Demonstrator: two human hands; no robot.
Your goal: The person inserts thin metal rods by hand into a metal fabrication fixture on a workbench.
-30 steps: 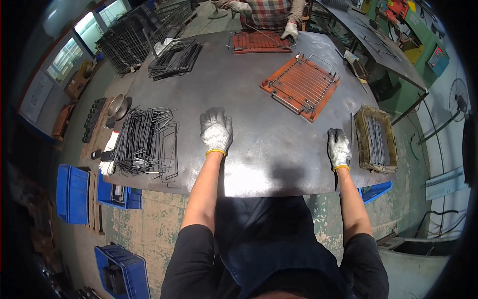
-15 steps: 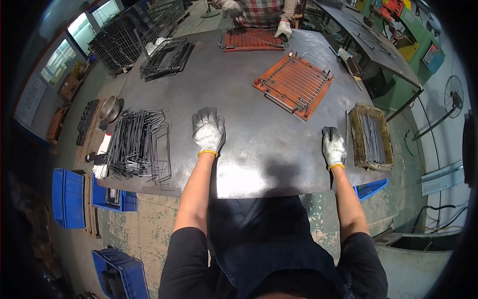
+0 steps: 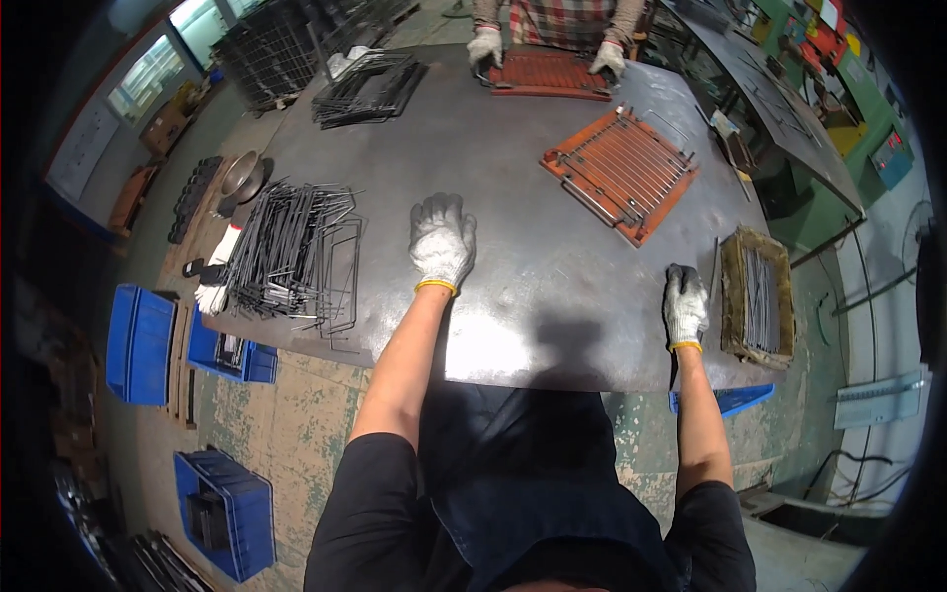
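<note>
Here, the gloved left hand (image 3: 441, 242) lies flat and empty on the grey steel table (image 3: 513, 197). The gloved right hand (image 3: 683, 304) rests released, apparently empty, beside a worn rectangular tray (image 3: 757, 296) of thin metal rods (image 3: 760, 296).

The person standing at twelve o'clock across the grey steel table (image 3: 513, 187) is cut off by the top edge, so only two gloved hands and a strip of checked shirt (image 3: 552, 18) show. At seven o'clock the dark contents of the blue plastic crate (image 3: 225, 513) are too dim to tell, and the black fisheye rim swallows the floor beyond it. Whether the thin steel rods in the brown wooden tray (image 3: 758, 296) at three o'clock are loose or bundled cannot be told.
</note>
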